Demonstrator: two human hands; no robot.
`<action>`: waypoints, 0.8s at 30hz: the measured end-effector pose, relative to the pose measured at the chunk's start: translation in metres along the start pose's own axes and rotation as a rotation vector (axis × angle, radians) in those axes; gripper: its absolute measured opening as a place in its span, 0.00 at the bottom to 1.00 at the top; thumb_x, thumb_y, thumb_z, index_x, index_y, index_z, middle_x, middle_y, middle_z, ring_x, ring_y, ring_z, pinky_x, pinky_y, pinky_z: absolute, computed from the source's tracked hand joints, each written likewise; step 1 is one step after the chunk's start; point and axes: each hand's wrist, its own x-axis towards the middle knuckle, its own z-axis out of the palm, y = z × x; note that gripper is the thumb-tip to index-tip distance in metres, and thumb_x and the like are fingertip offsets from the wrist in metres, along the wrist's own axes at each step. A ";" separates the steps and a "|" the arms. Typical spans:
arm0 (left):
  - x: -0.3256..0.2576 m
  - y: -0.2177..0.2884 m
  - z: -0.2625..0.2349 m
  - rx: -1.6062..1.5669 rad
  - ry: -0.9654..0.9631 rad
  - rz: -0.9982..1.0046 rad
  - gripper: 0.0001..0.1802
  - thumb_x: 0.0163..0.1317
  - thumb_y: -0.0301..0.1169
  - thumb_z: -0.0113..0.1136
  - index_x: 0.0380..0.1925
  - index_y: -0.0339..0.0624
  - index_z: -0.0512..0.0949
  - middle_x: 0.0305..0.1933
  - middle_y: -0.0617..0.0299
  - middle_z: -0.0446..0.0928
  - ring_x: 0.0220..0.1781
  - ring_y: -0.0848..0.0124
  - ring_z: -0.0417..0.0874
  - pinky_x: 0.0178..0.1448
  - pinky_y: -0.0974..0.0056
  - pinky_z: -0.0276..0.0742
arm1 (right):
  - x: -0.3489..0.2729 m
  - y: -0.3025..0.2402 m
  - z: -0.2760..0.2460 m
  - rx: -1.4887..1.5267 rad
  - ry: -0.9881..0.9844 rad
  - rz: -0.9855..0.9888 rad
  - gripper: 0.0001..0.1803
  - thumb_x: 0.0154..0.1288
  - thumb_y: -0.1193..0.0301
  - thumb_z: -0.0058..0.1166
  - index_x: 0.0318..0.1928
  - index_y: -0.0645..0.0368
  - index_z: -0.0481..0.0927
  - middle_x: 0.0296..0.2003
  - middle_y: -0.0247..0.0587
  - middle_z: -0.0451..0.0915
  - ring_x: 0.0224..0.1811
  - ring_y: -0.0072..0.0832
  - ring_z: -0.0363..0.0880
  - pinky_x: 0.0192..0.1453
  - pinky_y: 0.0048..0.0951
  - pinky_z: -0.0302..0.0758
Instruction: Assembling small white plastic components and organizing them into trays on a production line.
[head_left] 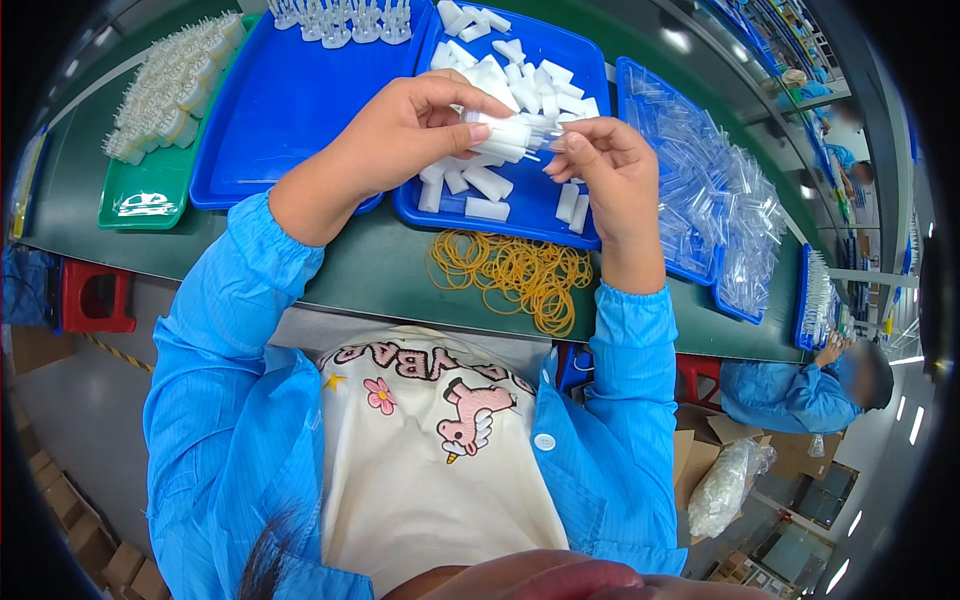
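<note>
While the left hand (pixel 425 125) pinches a white bundle (pixel 508 134) between thumb and fingers, the right hand (pixel 605 165) has thumb and forefinger at the clear ends (pixel 545 132) jutting from it; whether those are gripped or merely touched, cannot tell. Bundle sits over the blue tray (pixel 535 208) of loose white pieces (pixel 487 184). Likely trouble: a slack left pinch could let parts slip out and get lost among those pieces. Uneven pressure from the right might bend or stagger the thin ends. Rubber bands (pixel 515 268) lie tangled near the right cuff (pixel 636 303); could snag.
</note>
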 end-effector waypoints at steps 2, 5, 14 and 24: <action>0.000 0.002 0.003 -0.041 0.012 0.002 0.14 0.66 0.22 0.59 0.50 0.38 0.82 0.48 0.62 0.73 0.49 0.70 0.82 0.51 0.67 0.84 | 0.001 0.000 -0.002 0.013 0.009 -0.019 0.09 0.66 0.78 0.59 0.44 0.71 0.79 0.33 0.46 0.84 0.31 0.27 0.84 0.34 0.23 0.81; 0.000 -0.001 0.004 -0.080 0.052 0.033 0.14 0.64 0.22 0.60 0.50 0.38 0.82 0.48 0.61 0.75 0.44 0.71 0.83 0.48 0.69 0.83 | 0.001 0.001 -0.001 0.013 0.010 -0.042 0.09 0.65 0.78 0.59 0.44 0.70 0.80 0.33 0.45 0.83 0.30 0.26 0.84 0.33 0.22 0.80; -0.001 0.000 0.004 -0.170 -0.012 -0.004 0.15 0.65 0.24 0.60 0.52 0.38 0.81 0.51 0.60 0.73 0.52 0.69 0.81 0.52 0.66 0.84 | -0.006 0.000 0.016 -0.040 0.078 -0.111 0.10 0.65 0.79 0.59 0.46 0.69 0.79 0.36 0.42 0.82 0.32 0.21 0.81 0.30 0.18 0.76; 0.000 -0.016 0.008 -0.352 -0.048 0.225 0.18 0.52 0.28 0.74 0.44 0.40 0.83 0.55 0.60 0.72 0.55 0.68 0.77 0.58 0.64 0.78 | -0.011 0.006 0.041 -0.135 0.227 -0.430 0.18 0.58 0.80 0.67 0.48 0.66 0.76 0.60 0.47 0.68 0.58 0.31 0.74 0.52 0.29 0.80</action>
